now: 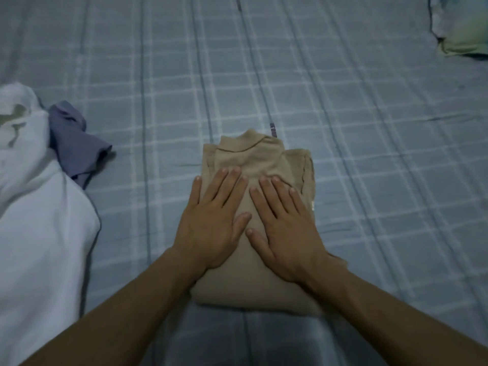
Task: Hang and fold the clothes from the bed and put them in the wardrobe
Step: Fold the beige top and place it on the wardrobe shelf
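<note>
Both hands (250, 220) flat atop folded top (253, 159)

The whole view is filled by a bed (343, 128), which is covered by a pale blue sheet (158, 75) crossed by a check of lighter lines and darker blue stripes. Shallow creases are seen running across the cloth. At the top right corner, part of a pillow (464, 25) in a pale green and white cover is seen, cut off by the edge of the view. The light is dim and cool, and only soft shadows are cast. No wall, floor or window is shown.
</note>
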The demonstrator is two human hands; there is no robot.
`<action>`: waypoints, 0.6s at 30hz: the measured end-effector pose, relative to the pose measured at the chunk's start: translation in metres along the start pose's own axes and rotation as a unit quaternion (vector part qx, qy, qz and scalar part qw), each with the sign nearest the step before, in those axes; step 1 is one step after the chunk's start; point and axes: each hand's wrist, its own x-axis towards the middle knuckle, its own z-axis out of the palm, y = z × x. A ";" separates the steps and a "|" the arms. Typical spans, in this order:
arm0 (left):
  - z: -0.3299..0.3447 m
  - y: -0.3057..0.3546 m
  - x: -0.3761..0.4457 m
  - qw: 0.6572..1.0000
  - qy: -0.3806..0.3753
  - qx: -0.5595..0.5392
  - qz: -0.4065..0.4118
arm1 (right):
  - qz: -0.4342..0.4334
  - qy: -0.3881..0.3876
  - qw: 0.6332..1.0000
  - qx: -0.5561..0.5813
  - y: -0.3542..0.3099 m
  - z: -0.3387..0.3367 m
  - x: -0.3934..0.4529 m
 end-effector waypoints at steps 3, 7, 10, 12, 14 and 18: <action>-0.004 0.002 0.001 1.000 -0.022 -0.005 -0.004 | -0.004 0.001 1.000 -0.001 0.000 0.002 0.000; -0.024 0.006 -0.008 0.999 -0.031 -0.010 -0.004 | -0.005 -0.026 0.999 0.018 0.000 -0.014 -0.003; -0.046 0.011 -0.041 0.999 0.023 -0.028 0.039 | 0.012 -0.018 0.996 0.089 -0.008 -0.029 -0.029; -0.052 0.012 -0.071 0.992 0.066 -0.061 0.092 | 0.011 0.013 0.992 0.121 -0.016 -0.033 -0.064; -0.054 0.010 -0.094 0.986 0.036 -0.084 0.138 | -0.015 0.005 0.994 0.107 -0.018 -0.030 -0.099; -0.040 -0.001 -0.108 0.982 -0.026 -0.038 0.185 | -0.036 -0.023 0.998 0.050 -0.006 -0.021 -0.126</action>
